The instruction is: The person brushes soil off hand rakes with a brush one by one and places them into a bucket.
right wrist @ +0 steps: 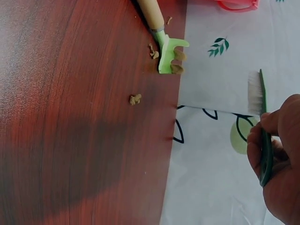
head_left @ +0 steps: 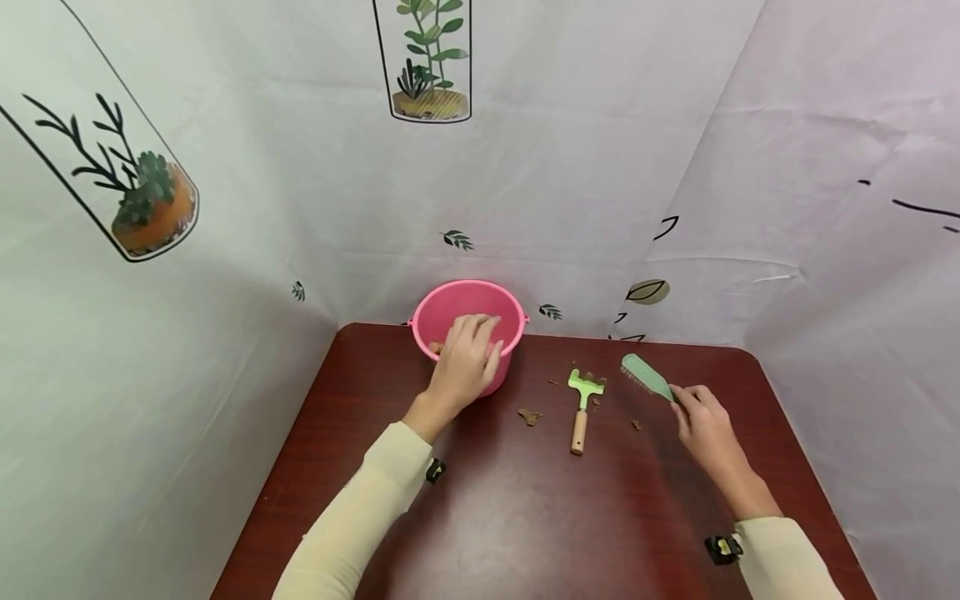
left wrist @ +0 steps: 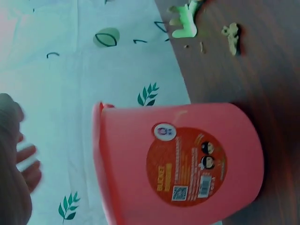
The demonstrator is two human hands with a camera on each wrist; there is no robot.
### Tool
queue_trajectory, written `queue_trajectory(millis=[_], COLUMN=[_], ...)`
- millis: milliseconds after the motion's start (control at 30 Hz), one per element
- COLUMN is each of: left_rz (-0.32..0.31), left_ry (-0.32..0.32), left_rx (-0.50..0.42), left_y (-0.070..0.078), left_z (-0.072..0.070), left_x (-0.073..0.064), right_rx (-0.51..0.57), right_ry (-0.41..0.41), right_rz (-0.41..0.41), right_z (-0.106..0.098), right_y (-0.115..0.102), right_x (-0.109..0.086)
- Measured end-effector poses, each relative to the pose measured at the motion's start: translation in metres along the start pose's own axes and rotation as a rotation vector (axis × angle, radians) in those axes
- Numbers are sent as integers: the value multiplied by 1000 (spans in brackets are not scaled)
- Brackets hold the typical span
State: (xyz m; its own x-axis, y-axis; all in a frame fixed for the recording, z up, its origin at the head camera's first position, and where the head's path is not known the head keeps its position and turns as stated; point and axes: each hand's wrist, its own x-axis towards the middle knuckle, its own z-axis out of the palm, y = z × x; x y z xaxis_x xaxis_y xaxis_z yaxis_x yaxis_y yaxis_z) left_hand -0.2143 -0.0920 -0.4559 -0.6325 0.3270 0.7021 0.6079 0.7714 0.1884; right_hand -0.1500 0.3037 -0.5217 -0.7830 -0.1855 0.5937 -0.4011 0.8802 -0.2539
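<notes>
My left hand (head_left: 462,360) is over the near rim of a pink bucket (head_left: 495,373), its fingers loosely bent above the opening. Nothing shows between those fingers in the left wrist view. A bit of brown material (head_left: 436,347) is visible at the bucket's rim, beside the hand. On the right, my right hand (head_left: 708,433) grips the handle of a green brush (head_left: 647,377), held above the table with its pale bristles (right wrist: 254,93) facing the left side of the right wrist view. Between the hands lies a small green hand rake (head_left: 582,408) with a wooden handle.
Brown dry scraps lie on the dark red table (head_left: 517,517): a larger scrap (head_left: 529,416) left of the rake and a smaller scrap (head_left: 637,425) to its right. More bits lie around the tines. White patterned cloth (head_left: 585,167) hangs behind and beside the table.
</notes>
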Motion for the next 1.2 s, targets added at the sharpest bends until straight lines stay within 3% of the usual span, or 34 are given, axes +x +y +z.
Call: queue_trajectory(millis=[100, 200, 300, 433, 733, 1033, 1200], left_rz=[92, 177, 244, 277, 210, 65, -82], left_ry=[72, 101, 89, 44, -119, -437, -624], left_rx=[-43, -80, -96, -85, -17, 90, 81], left_y=[9, 19, 29, 40, 63, 83, 94], left_z=[4, 10, 19, 32, 67, 104, 122], left_x=[-4, -7, -13, -21, -36, -46, -48], right_rx=[6, 10, 4, -9, -13, -10, -13], right_ry=[-5, -15, -32, -56, -29, -41, -34], right_rz=[7, 22, 42, 62, 53, 41, 17], right_z=[1, 2, 3, 4, 3, 3, 6], right_y=[1, 0, -1, -4, -6, -6, -6], right_x=[0, -2, -3, -4, -6, -7, -8])
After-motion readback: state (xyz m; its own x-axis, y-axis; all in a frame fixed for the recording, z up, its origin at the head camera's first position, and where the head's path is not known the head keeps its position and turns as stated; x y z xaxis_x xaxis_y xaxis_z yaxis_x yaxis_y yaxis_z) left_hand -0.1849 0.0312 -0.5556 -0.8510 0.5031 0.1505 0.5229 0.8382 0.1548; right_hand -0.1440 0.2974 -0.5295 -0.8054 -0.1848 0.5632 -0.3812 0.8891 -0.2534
